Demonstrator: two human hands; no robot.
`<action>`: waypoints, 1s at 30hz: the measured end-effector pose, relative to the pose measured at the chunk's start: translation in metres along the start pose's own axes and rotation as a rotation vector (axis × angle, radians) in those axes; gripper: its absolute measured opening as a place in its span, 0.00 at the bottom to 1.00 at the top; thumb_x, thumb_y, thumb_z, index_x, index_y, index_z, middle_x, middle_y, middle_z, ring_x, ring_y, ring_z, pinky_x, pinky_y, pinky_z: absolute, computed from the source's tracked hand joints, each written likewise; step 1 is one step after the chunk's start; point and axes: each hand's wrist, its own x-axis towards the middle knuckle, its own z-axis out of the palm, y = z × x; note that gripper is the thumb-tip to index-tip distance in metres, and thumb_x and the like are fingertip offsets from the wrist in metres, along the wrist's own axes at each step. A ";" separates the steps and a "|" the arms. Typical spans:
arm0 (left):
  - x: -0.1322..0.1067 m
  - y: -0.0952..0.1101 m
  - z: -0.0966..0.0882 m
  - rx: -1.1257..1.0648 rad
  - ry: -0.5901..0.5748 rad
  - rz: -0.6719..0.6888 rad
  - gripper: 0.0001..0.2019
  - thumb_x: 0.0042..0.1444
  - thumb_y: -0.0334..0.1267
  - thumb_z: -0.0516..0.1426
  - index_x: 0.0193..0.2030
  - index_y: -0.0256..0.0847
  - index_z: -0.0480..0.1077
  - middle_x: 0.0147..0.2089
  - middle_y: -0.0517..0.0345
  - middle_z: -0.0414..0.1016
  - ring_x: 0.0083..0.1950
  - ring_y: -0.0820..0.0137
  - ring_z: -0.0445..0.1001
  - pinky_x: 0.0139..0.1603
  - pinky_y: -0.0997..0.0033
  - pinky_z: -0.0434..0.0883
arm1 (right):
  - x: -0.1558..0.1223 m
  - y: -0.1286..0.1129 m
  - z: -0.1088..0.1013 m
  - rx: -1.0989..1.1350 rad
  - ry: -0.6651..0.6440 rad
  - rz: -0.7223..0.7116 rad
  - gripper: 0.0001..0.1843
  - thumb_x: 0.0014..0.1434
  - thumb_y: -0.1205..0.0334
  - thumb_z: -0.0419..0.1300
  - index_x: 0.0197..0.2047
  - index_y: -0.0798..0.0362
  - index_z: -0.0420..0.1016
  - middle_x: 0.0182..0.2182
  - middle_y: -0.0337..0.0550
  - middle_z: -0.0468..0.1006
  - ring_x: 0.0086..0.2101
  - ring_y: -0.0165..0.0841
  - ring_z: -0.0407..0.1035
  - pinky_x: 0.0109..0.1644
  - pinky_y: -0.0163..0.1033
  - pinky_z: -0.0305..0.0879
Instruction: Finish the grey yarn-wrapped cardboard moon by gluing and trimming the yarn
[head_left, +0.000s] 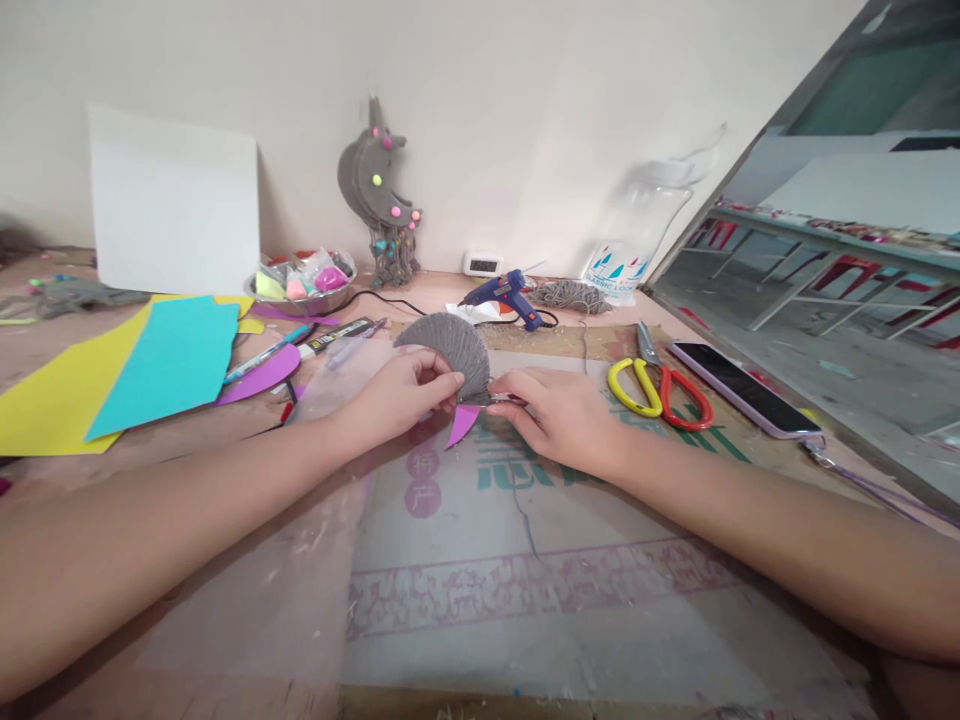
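In the middle of the head view my left hand (pixel 412 385) grips a crescent (pixel 457 345) wound in grey yarn, thumb and fingers closed on its inner edge. A bare purple tip (pixel 463 425) of the crescent sticks out below the wound part. Just to the right, my right hand (pixel 551 410) is closed in a pinch at the crescent's lower edge, with a strand of grey yarn (pixel 489 398) at its fingertips. A loose length of yarn (pixel 529 520) trails over the plastic sheet below this hand.
Red-and-yellow scissors (pixel 660 390) and a phone (pixel 742 388) lie at right. Behind are a blue glue gun (pixel 506 295), yarn (pixel 571 295), a plastic jug (pixel 637 235) and a finished moon ornament (pixel 379 190). Coloured sheets (pixel 161 365) and a bowl (pixel 304 297) are at left.
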 end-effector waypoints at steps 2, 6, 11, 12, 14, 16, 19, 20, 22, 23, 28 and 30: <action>0.000 -0.001 0.000 -0.008 -0.008 -0.007 0.13 0.55 0.43 0.51 0.24 0.40 0.66 0.25 0.60 0.72 0.28 0.72 0.70 0.30 0.73 0.67 | 0.000 0.000 0.000 0.006 0.002 0.000 0.13 0.64 0.55 0.48 0.40 0.54 0.67 0.32 0.41 0.76 0.31 0.31 0.69 0.30 0.35 0.54; 0.000 -0.001 0.001 -0.045 -0.008 -0.036 0.13 0.55 0.44 0.51 0.25 0.40 0.66 0.25 0.60 0.72 0.27 0.72 0.70 0.29 0.73 0.67 | -0.001 0.000 0.001 0.014 -0.003 0.000 0.13 0.64 0.55 0.48 0.41 0.53 0.68 0.32 0.41 0.76 0.31 0.31 0.69 0.31 0.35 0.55; -0.001 0.001 0.001 -0.071 -0.019 -0.031 0.12 0.55 0.43 0.52 0.24 0.39 0.66 0.25 0.60 0.71 0.28 0.72 0.71 0.31 0.73 0.68 | -0.001 0.001 0.000 -0.004 0.003 -0.022 0.13 0.64 0.55 0.48 0.40 0.54 0.68 0.31 0.42 0.76 0.31 0.31 0.69 0.31 0.35 0.55; 0.000 0.001 0.001 -0.077 -0.020 -0.024 0.12 0.55 0.43 0.52 0.24 0.39 0.66 0.25 0.60 0.71 0.28 0.73 0.71 0.31 0.73 0.68 | -0.002 0.001 0.000 -0.003 0.012 -0.021 0.13 0.64 0.55 0.49 0.40 0.54 0.68 0.31 0.42 0.76 0.30 0.31 0.69 0.31 0.35 0.56; 0.000 0.000 0.001 -0.090 -0.012 -0.017 0.13 0.55 0.43 0.52 0.24 0.39 0.66 0.24 0.60 0.72 0.28 0.73 0.71 0.31 0.73 0.68 | -0.002 0.000 -0.002 0.009 0.033 -0.007 0.13 0.63 0.55 0.49 0.40 0.54 0.68 0.31 0.41 0.76 0.30 0.31 0.69 0.31 0.35 0.56; 0.000 0.000 0.001 -0.098 -0.002 -0.019 0.13 0.55 0.44 0.52 0.24 0.39 0.65 0.24 0.60 0.72 0.28 0.73 0.71 0.31 0.73 0.68 | -0.002 0.000 -0.003 0.029 0.052 0.012 0.12 0.63 0.55 0.50 0.41 0.55 0.68 0.31 0.42 0.76 0.29 0.30 0.68 0.31 0.34 0.56; 0.001 -0.001 0.001 -0.095 -0.003 -0.013 0.13 0.55 0.43 0.52 0.24 0.39 0.65 0.24 0.60 0.72 0.28 0.73 0.71 0.31 0.73 0.68 | -0.001 -0.001 -0.003 0.043 0.053 0.016 0.12 0.63 0.56 0.50 0.41 0.55 0.67 0.32 0.42 0.76 0.29 0.30 0.68 0.31 0.34 0.56; 0.001 -0.001 0.001 -0.094 -0.007 -0.008 0.13 0.55 0.43 0.52 0.24 0.39 0.65 0.24 0.60 0.72 0.28 0.73 0.71 0.31 0.73 0.68 | -0.001 -0.001 -0.003 0.040 0.049 0.015 0.12 0.63 0.56 0.50 0.41 0.55 0.67 0.31 0.42 0.76 0.29 0.30 0.68 0.31 0.34 0.56; 0.001 -0.002 0.001 -0.088 -0.013 -0.003 0.13 0.55 0.43 0.52 0.24 0.40 0.66 0.24 0.60 0.72 0.28 0.73 0.71 0.31 0.73 0.68 | -0.001 -0.001 -0.002 0.028 0.036 0.012 0.12 0.63 0.55 0.50 0.41 0.54 0.67 0.31 0.41 0.76 0.29 0.30 0.68 0.31 0.34 0.55; 0.001 -0.002 0.001 -0.084 -0.014 -0.003 0.13 0.55 0.43 0.52 0.24 0.40 0.66 0.24 0.60 0.72 0.28 0.72 0.71 0.31 0.73 0.68 | -0.001 -0.002 -0.002 0.021 0.031 0.013 0.12 0.63 0.55 0.49 0.41 0.54 0.67 0.31 0.41 0.76 0.29 0.31 0.68 0.31 0.35 0.55; 0.001 -0.003 0.002 -0.044 0.013 -0.014 0.12 0.54 0.43 0.52 0.24 0.41 0.65 0.24 0.60 0.72 0.28 0.71 0.71 0.31 0.71 0.68 | 0.000 -0.005 -0.002 0.008 0.003 0.013 0.13 0.64 0.54 0.48 0.42 0.54 0.67 0.31 0.41 0.76 0.30 0.31 0.68 0.31 0.35 0.55; 0.002 -0.004 0.002 -0.038 0.020 -0.013 0.11 0.54 0.43 0.52 0.24 0.41 0.65 0.24 0.60 0.72 0.28 0.71 0.71 0.31 0.71 0.67 | 0.000 -0.006 -0.002 0.013 -0.013 0.007 0.13 0.64 0.55 0.48 0.42 0.54 0.67 0.32 0.42 0.76 0.30 0.32 0.68 0.31 0.35 0.55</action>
